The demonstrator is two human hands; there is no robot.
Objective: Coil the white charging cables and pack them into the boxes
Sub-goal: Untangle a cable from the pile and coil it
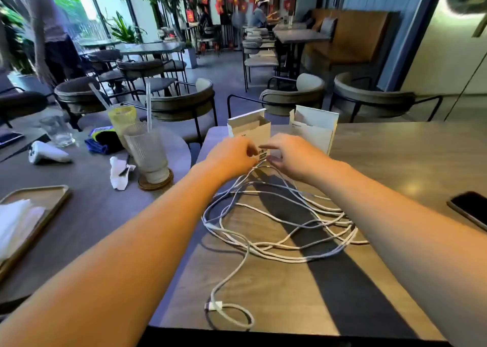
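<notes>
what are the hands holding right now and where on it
Both hands seem to pinch the white cables at the far end of the tangle, left hand and right hand, in front of the box; fingers hide the exact hold.

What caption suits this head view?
Both hands gather tangled white cables before two open boxes.

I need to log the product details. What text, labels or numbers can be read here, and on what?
No text is legible.
Left box: barcode label with small print, too blurred to read.
Right box: faint printed line, too small to read.
Red flags on the far wall: star emblems only, no words.
</notes>
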